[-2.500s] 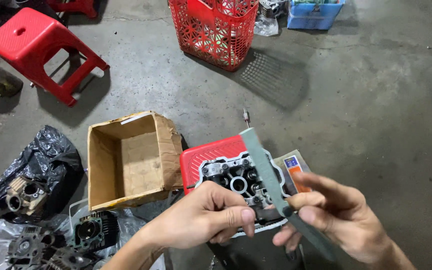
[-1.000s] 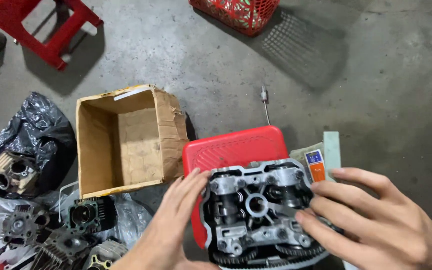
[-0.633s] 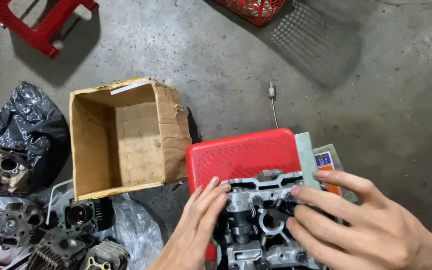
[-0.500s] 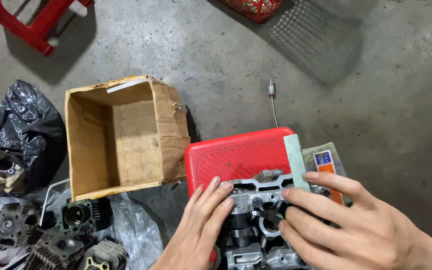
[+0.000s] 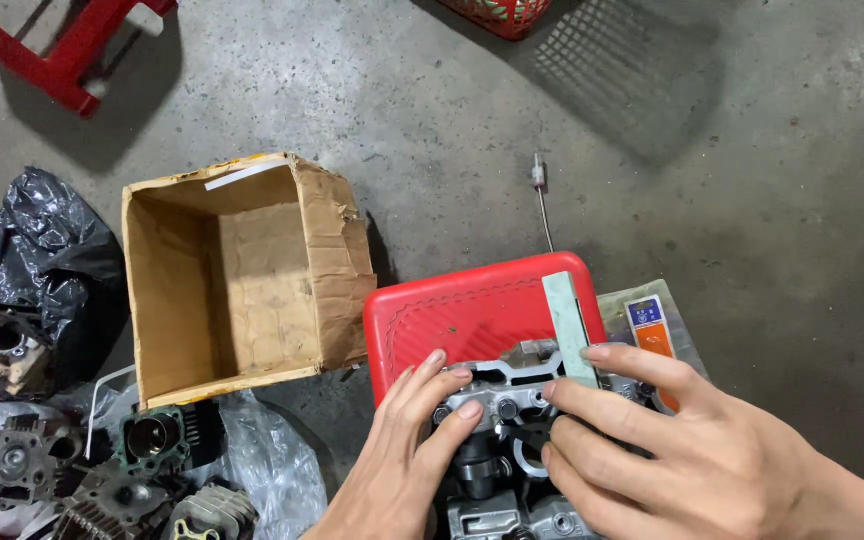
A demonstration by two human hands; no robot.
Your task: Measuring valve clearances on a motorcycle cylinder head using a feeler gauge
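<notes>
Item: grey metal engine head (image 5: 500, 400) on a red stool (image 5: 472, 310), steadied under the spread, flat fingers of the left hand (image 5: 407, 455) and right hand (image 5: 652, 450), a pale flat strip (image 5: 567, 325) just beyond the right fingertips; positioning step, firm bracing judged needed next.

I'm squatting on the stained concrete floor (image 5: 712, 200) of a motorbike repair workshop. At the lower left of the frame lie greasy engine cylinders (image 5: 152, 440) on plastic bags (image 5: 42, 240), a torn cardboard box (image 5: 242, 275) sits mid-left, and a red plastic stool (image 5: 52, 50) stands upper left.
</notes>
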